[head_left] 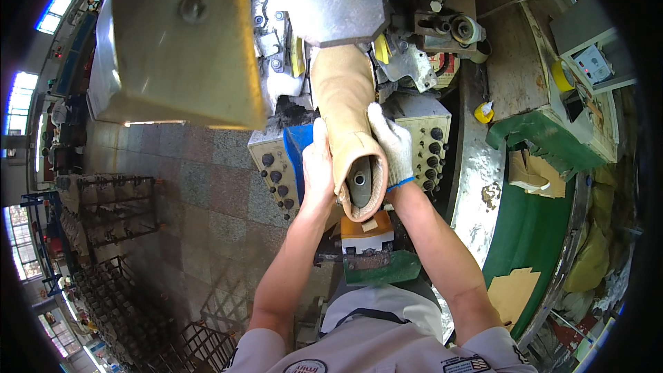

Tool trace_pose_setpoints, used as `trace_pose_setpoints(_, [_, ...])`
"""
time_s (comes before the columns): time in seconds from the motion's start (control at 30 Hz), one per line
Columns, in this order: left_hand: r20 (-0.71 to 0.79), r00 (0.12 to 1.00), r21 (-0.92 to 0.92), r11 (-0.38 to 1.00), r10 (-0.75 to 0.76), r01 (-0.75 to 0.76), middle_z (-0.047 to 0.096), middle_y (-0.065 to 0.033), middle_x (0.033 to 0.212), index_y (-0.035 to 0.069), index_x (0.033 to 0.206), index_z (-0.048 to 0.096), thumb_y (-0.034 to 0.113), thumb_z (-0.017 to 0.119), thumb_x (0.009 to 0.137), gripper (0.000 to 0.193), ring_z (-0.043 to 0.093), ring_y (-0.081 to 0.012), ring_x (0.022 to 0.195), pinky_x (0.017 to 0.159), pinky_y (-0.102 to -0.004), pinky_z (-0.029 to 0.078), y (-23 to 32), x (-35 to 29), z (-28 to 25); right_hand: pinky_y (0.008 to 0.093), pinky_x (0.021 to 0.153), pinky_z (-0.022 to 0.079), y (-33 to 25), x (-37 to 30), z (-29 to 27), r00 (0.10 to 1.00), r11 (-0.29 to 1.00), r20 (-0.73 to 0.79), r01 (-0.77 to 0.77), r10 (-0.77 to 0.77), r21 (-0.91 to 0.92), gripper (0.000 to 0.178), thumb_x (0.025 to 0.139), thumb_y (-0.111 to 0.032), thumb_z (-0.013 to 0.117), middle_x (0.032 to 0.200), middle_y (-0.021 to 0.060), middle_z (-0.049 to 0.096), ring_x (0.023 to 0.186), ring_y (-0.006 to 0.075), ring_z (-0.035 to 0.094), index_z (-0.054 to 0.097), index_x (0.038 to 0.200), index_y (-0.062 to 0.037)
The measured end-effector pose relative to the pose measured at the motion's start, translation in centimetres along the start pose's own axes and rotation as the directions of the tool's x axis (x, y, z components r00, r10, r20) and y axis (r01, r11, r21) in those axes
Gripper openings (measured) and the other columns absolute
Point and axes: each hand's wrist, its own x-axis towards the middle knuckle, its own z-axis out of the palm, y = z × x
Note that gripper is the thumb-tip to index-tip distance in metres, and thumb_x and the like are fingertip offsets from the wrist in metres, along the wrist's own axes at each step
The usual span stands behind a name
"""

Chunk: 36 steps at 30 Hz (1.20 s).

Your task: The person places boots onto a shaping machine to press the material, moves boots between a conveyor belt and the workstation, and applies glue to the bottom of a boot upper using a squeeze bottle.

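A tan boot (343,90) lies lengthwise in front of me, its open top turned toward me. Inside the opening a grey shoe last (360,181) with a round hole shows. The boot's far end is hidden under the metal head (335,0) of a machine, between two yellow pads. My bare left hand (318,164) presses along the left side of the boot's shaft. On the other side my right hand (394,144), in a white knit glove with a blue cuff, grips the shaft. Both hands hold the boot between them.
Panels of black knobs (434,155) flank the boot. A large metal cover (186,41) hangs at upper left. To the right runs a green conveyor (507,249) with another tan boot (526,171) and cardboard (514,293). Racks (110,211) stand on the tiled floor at left.
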Motion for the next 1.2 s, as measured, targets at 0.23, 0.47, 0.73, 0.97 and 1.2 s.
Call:
trace_pose_setpoints(0.23, [0.033, 0.996, 0.038, 0.995, 0.088, -0.089, 0.077, -0.0125, 0.098, -0.006, 0.109, 0.075, 0.058, 0.04, 0.111, 0.073, 0.071, -0.0171, 0.086, 0.079, -0.0331, 0.056, -2.7, 1.2, -1.5, 0.0289, 0.075, 0.05, 2.1, 0.1, -0.3, 0.995, 0.984, -0.041, 0.079, -0.087, -0.161, 0.04, 0.104, -0.035, 0.068, 0.094, 0.0015, 0.07, 0.084, 0.0092, 0.057, 0.075, 0.1, 0.0038])
trace_pose_setpoints(0.47, [-0.042, 0.974, 0.352, 0.916, 0.221, -0.193, 0.072, -0.0117, 0.098, -0.006, 0.115, 0.071, 0.047, 0.047, 0.112, 0.058, 0.066, -0.0155, 0.094, 0.088, -0.0326, 0.053, -3.0, -1.7, -4.6, 0.0311, 0.074, 0.059, 0.8, -1.2, -3.4, 0.991, 0.977, 0.012, 0.137, -0.137, -0.161, 0.044, 0.107, -0.037, 0.06, 0.114, 0.0113, 0.073, 0.091, 0.0171, 0.071, 0.069, 0.124, 0.0032])
trace_pose_setpoints(0.73, [-0.329, 0.942, 0.481, 0.847, -0.065, 0.227, 0.074, -0.0234, 0.118, -0.005, 0.136, 0.06, 0.03, 0.079, 0.087, 0.063, 0.072, -0.0327, 0.109, 0.094, -0.0409, 0.054, -24.2, -11.6, -14.8, 0.0464, 0.088, 0.062, -0.6, -10.0, -24.5, 0.987, 0.989, -0.073, 0.147, -0.144, 0.034, 0.057, 0.11, -0.032, 0.03, 0.141, 0.0295, 0.057, 0.118, 0.0414, 0.066, 0.041, 0.15, 0.007])
trace_pose_setpoints(0.97, [-0.406, 0.887, 0.712, 0.532, -0.219, 0.458, 0.074, -0.0316, 0.102, -0.007, 0.104, 0.074, 0.048, 0.068, 0.087, 0.058, 0.072, -0.0477, 0.102, 0.089, -0.0534, 0.056, -25.7, -6.0, -11.6, 0.0419, 0.081, 0.062, -0.6, -12.4, -20.4, 0.971, 0.993, -0.218, 0.076, -0.094, -0.087, 0.056, 0.105, -0.026, 0.064, 0.13, 0.0254, 0.065, 0.11, 0.0364, 0.071, 0.047, 0.146, 0.0082])
trace_pose_setpoints(1.2, [-0.294, 0.943, 0.569, 0.821, 0.156, 0.041, 0.067, -0.0304, 0.127, -0.006, 0.134, 0.055, 0.051, 0.077, 0.087, 0.077, 0.065, -0.0477, 0.118, 0.1, -0.0515, 0.051, -20.6, -4.9, -11.9, 0.0392, 0.081, 0.063, -1.8, -13.4, -23.1, 0.982, 0.988, -0.162, 0.072, -0.094, -0.136, 0.062, 0.102, -0.028, 0.069, 0.133, 0.0272, 0.065, 0.11, 0.0339, 0.071, 0.047, 0.148, 0.0093])
